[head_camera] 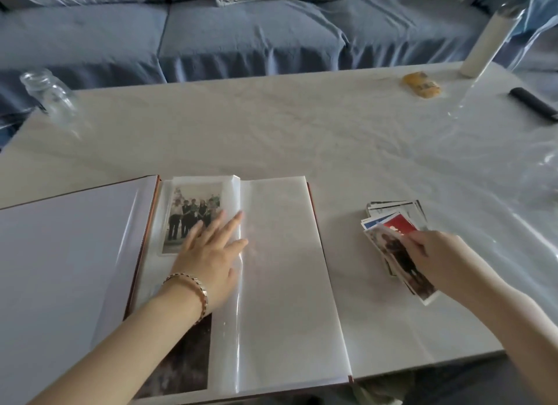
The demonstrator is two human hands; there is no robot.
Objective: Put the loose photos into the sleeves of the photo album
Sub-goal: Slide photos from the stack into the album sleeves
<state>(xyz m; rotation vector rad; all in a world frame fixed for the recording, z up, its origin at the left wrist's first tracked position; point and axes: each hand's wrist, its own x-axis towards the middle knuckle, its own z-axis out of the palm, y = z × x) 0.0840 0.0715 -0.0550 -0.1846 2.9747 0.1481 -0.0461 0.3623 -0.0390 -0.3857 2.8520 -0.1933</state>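
The photo album (287,253) lies open on the white worktop (302,126), close to the near edge. The left hand (208,253) rests flat on the left page with its fingers straight and spread. The fingertips lie on the corner of a group photo (187,205) that sits inside a clear sleeve. A bracelet (193,287) is on that wrist. Lower on the same page there is a dark photo (184,353). The right page looks blank and white.

Just to the right of the album sits a pile of loose photos (392,220). The right hand (431,250) pinches the top photo (401,262) by its edge, tilted up off the pile. The two hands are well apart.

At the far side of the worktop stand a glass jar (48,93) and a tall white tube (489,42), with a yellow packet (421,84) and a black stick (533,104) near the tube. A blue sofa (241,36) is behind.
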